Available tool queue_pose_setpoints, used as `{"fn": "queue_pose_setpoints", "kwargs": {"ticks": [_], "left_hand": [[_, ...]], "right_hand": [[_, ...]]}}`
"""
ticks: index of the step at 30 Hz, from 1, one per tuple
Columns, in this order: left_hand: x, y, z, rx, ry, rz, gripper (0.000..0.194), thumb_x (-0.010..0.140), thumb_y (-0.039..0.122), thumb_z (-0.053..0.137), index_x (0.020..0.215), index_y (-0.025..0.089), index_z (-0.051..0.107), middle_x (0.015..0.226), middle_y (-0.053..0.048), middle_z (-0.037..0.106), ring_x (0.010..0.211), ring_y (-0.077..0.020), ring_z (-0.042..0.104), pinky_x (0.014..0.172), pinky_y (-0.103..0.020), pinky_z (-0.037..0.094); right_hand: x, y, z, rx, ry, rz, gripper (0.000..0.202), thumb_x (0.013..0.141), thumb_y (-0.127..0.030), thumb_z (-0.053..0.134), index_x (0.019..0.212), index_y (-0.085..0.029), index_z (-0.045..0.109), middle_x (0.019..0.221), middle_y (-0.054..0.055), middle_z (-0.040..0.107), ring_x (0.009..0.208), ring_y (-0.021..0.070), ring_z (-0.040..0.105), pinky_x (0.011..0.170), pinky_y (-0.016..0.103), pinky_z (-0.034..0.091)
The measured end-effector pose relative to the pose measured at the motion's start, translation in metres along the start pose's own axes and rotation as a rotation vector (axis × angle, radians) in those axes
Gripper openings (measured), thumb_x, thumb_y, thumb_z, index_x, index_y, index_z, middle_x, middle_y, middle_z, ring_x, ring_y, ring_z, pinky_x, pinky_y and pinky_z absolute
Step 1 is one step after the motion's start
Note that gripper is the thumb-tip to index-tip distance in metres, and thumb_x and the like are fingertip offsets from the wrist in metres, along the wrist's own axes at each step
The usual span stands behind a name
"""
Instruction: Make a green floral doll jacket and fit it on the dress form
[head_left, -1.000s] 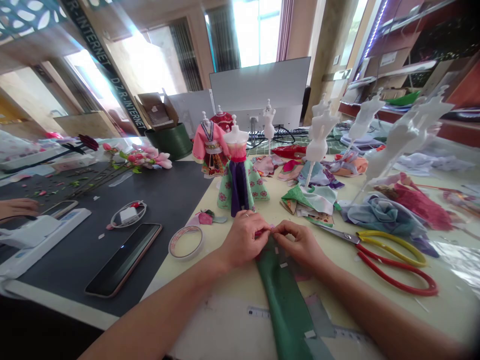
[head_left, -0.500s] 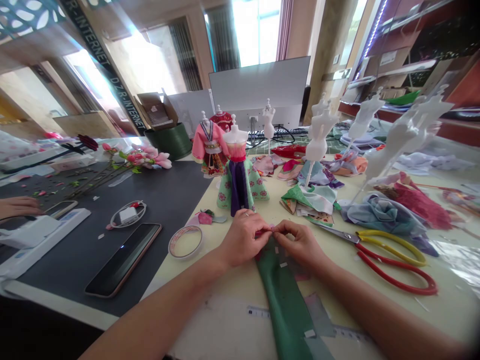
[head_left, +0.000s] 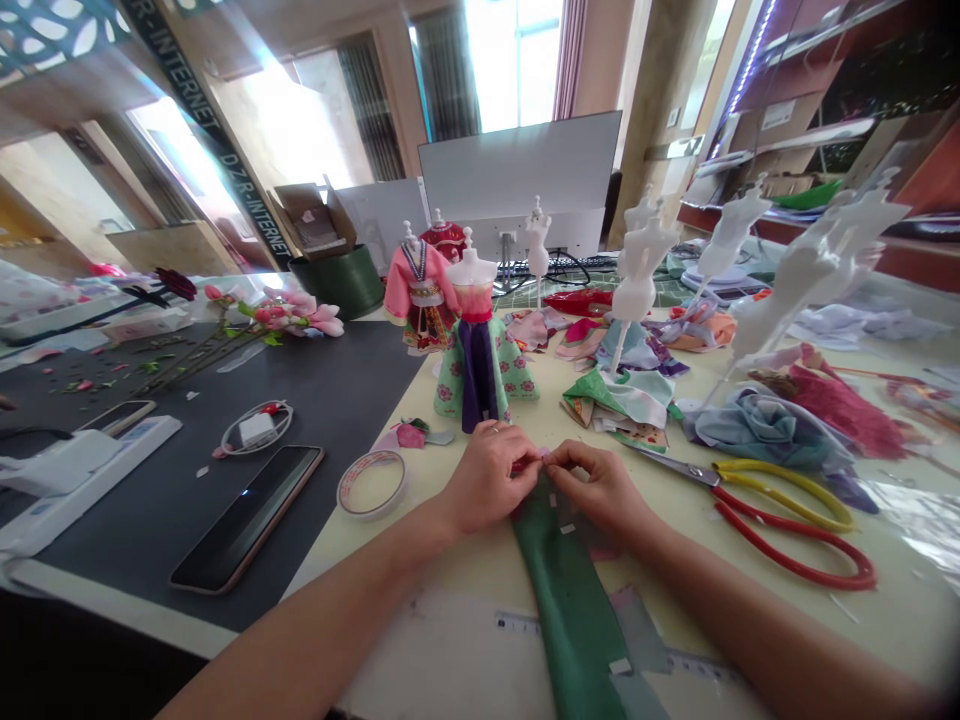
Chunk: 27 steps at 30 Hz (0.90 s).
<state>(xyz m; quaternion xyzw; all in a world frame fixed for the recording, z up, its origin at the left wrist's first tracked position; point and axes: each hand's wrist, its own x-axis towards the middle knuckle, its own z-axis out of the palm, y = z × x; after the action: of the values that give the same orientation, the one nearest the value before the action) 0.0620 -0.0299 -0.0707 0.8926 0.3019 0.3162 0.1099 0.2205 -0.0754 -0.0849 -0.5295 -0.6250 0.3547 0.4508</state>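
Note:
My left hand [head_left: 487,475] pinches the upper end of a long green fabric strip [head_left: 566,590], where a bit of red cloth shows beneath the fingers. Fingertip to fingertip with it, my right hand [head_left: 598,487] is closed in a pinch at the same spot; what lies between its fingers is too small to make out. Toward me the strip runs down the table, with small white tape pieces [head_left: 619,667] on and beside it. Just beyond my hands stands a small dress form [head_left: 474,275] in a red, purple and flowered green dress.
Scissors [head_left: 780,510] with yellow and red handles lie right of my right hand. A tape roll [head_left: 373,484] and a phone [head_left: 247,520] are to the left. White mini mannequins [head_left: 643,265] rise among fabric scraps [head_left: 780,430]. A monitor [head_left: 521,170] stands behind.
The other person's hand at the far left has drawn back almost out of view. My own hands and the green strip look practically still.

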Motion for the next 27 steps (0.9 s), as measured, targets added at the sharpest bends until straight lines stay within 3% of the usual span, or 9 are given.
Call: {"fn": "queue_pose_setpoints", "kwargs": {"ticks": [9, 19, 27], "left_hand": [[0.0018, 0.0002, -0.0053, -0.024, -0.026, -0.008, 0.008, 0.079, 0.016, 0.058, 0.074, 0.017, 0.063, 0.073, 0.000, 0.064, 0.074, -0.0138, 0.054, 0.083, -0.032, 0.036], [-0.0006, 0.0004, -0.0001, -0.016, -0.015, -0.009, 0.008, 0.076, 0.013, 0.056, 0.069, 0.016, 0.058, 0.067, 0.002, 0.058, 0.071, -0.0134, 0.052, 0.083, -0.031, 0.036], [0.0022, 0.0026, -0.0019, -0.140, -0.027, -0.151, 0.012, 0.073, 0.010, 0.055, 0.063, 0.016, 0.053, 0.066, 0.001, 0.057, 0.070, -0.0129, 0.053, 0.077, -0.028, 0.037]], "right_hand": [[-0.0005, -0.0001, -0.0011, 0.017, -0.013, 0.026, 0.016, 0.071, -0.029, 0.049, 0.069, -0.017, 0.058, 0.064, 0.001, 0.060, 0.060, 0.0153, 0.055, 0.055, 0.024, 0.041], [-0.0005, 0.0008, 0.0007, -0.020, 0.008, -0.020, 0.014, 0.070, -0.027, 0.050, 0.067, -0.017, 0.059, 0.065, 0.001, 0.059, 0.062, 0.0151, 0.054, 0.057, 0.025, 0.041], [-0.0005, -0.0005, 0.0003, 0.029, -0.021, 0.027, 0.014, 0.071, -0.027, 0.050, 0.067, -0.016, 0.058, 0.063, 0.000, 0.058, 0.059, 0.0139, 0.054, 0.056, 0.024, 0.040]]}}
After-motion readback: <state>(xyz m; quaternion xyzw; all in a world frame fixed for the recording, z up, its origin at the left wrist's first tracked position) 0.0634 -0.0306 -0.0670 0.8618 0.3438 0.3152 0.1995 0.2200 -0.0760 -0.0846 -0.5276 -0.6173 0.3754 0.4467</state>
